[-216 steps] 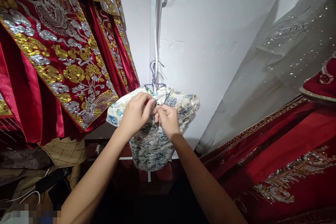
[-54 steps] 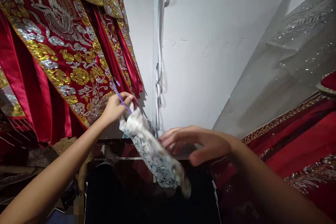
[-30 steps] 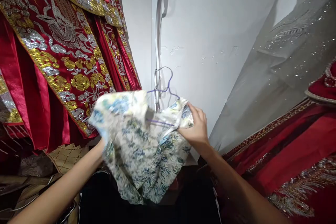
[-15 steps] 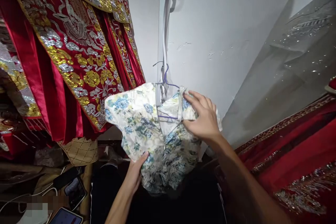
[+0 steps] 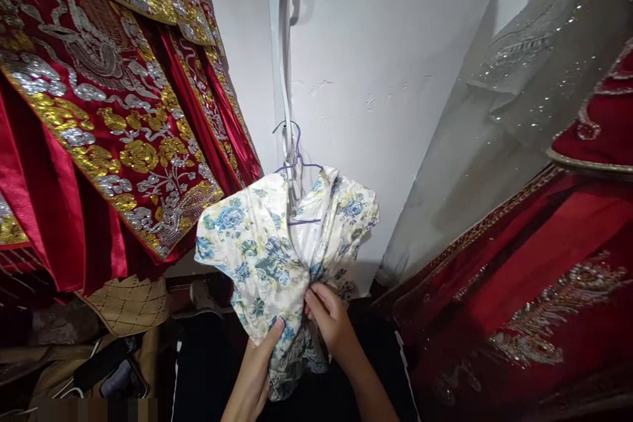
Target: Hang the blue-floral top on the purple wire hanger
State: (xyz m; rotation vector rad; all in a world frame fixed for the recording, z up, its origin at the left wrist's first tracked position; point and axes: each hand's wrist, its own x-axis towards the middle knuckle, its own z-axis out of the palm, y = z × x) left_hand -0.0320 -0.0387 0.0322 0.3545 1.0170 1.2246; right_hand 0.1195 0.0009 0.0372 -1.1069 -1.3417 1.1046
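Both hands meet low on a small floral garment [image 5: 277,257]: the left hand [image 5: 260,369] pinches its lower front panel, while the right hand [image 5: 332,320], slightly higher, has its fingers closed on the fabric at the waist. The garment hangs lengthwise straight above them from a purple wire hanger [image 5: 295,155] against the white wall [image 5: 376,46], between embroidered red robes [image 5: 99,112].

Red embroidered robes [image 5: 113,119] left; grey sequinned cloth [image 5: 514,99] right.
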